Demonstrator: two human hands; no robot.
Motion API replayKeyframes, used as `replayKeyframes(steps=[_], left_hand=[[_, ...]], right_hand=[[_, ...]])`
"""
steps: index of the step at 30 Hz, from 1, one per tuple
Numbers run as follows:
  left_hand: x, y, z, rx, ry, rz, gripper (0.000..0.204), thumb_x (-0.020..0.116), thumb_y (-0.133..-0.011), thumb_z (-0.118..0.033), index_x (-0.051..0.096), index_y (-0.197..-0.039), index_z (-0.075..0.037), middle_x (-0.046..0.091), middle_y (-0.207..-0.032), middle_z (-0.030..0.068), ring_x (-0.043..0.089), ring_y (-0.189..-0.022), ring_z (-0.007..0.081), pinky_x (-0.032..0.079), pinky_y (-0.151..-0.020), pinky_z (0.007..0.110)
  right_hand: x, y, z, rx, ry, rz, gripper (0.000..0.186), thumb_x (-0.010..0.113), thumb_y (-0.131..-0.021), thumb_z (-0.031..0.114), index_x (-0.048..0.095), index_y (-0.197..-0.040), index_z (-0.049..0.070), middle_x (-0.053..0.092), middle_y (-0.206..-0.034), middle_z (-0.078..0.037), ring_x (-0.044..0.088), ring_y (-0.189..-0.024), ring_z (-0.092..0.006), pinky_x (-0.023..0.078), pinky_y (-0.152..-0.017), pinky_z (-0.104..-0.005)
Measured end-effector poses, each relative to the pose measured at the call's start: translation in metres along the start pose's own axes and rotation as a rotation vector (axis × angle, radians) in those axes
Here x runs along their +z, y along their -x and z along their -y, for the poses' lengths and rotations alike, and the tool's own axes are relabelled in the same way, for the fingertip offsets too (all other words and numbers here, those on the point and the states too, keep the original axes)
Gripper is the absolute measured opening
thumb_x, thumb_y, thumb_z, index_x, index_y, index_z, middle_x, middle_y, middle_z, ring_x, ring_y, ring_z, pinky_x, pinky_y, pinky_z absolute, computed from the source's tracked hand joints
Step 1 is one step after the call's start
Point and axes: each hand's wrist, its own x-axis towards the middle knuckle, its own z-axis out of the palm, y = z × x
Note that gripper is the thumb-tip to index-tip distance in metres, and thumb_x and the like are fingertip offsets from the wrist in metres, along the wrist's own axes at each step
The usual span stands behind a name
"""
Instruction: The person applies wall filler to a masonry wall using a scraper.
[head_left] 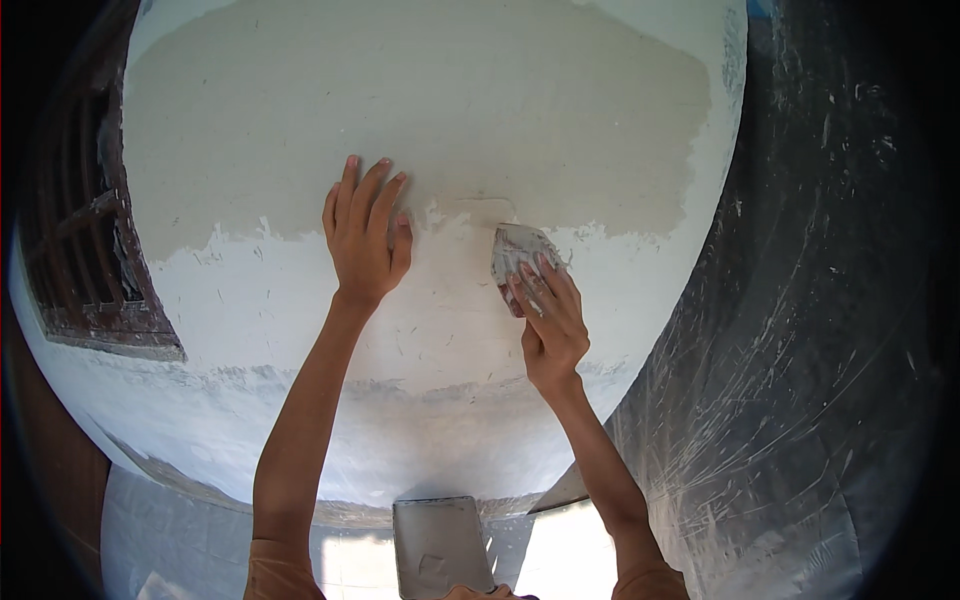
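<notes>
A pale wall (440,300) carries a broad band of damp grey putty (430,100) with a ragged lower edge. My left hand (366,232) lies near that edge, fingers stretched upward and slightly apart, holding nothing; it appears to rest on the wall. To its right, my right hand (550,320) grips a putty-smeared scraper (520,245), fingers laid over its blade, which is against the wall just under the putty's edge. The scraper's handle is mostly hidden by the hand. Below, between my forearms, a flat rectangular tray (440,545) bears a thin grey layer with a small lump.
At the left is a dark brown window frame with bars (95,220), its sill speckled white. Dark plastic sheeting (790,380), splashed with white, hangs along the right. Grey sheeting (190,540) covers the lower left, and bright light falls on the floor (565,555) below.
</notes>
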Motion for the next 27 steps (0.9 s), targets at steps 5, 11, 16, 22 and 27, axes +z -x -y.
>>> replayKeyframes(steps=[5,11,16,22,27], left_hand=[[0.005,-0.010,-0.002,-0.062,0.033,-0.053,0.040,0.052,-0.082,-0.013,0.061,-0.120,-0.010,0.056,-0.133,0.0070,0.038,-0.137,0.0326,0.025,-0.109,0.046],[0.005,-0.004,0.004,0.012,-0.027,-0.064,0.039,0.047,-0.090,-0.015,0.052,-0.128,-0.006,0.052,-0.137,0.0093,0.037,-0.137,0.0339,0.025,-0.108,0.046],[0.004,-0.004,0.004,-0.013,-0.025,-0.046,0.041,0.047,-0.088,-0.012,0.051,-0.129,-0.006,0.052,-0.137,0.0097,0.037,-0.137,0.0344,0.024,-0.108,0.047],[0.004,-0.005,0.005,-0.011,-0.018,-0.058,0.041,0.047,-0.087,-0.011,0.051,-0.127,-0.006,0.053,-0.136,0.0096,0.037,-0.137,0.0343,0.024,-0.108,0.046],[0.005,-0.005,0.002,-0.017,-0.042,-0.053,0.040,0.047,-0.087,-0.012,0.052,-0.126,-0.005,0.054,-0.135,0.0094,0.038,-0.137,0.0343,0.026,-0.107,0.046]], right_hand=[[-0.007,-0.040,0.002,0.615,-0.325,-0.326,0.037,0.050,-0.095,-0.004,0.052,-0.132,-0.002,0.065,-0.116,-0.014,0.062,-0.101,-0.0113,0.050,-0.078,-0.0205],[0.012,-0.056,-0.001,0.857,-0.606,-0.244,0.041,0.055,-0.095,0.001,0.049,-0.135,-0.002,0.061,-0.086,-0.001,0.045,-0.062,-0.0005,0.038,-0.055,-0.0183],[0.001,-0.062,-0.025,0.769,-0.406,-0.371,0.040,0.054,-0.095,-0.001,0.048,-0.134,-0.006,0.064,-0.114,-0.016,0.061,-0.101,-0.0143,0.048,-0.085,-0.0235],[0.021,-0.065,-0.010,0.685,-0.517,-0.249,0.040,0.055,-0.095,0.001,0.048,-0.134,-0.006,0.063,-0.114,-0.015,0.059,-0.097,-0.0112,0.047,-0.080,-0.0212],[0.001,-0.071,-0.023,0.763,-0.578,-0.549,0.037,0.052,-0.095,-0.002,0.050,-0.131,-0.006,0.064,-0.110,-0.012,0.060,-0.088,-0.0095,0.048,-0.073,-0.0209]])
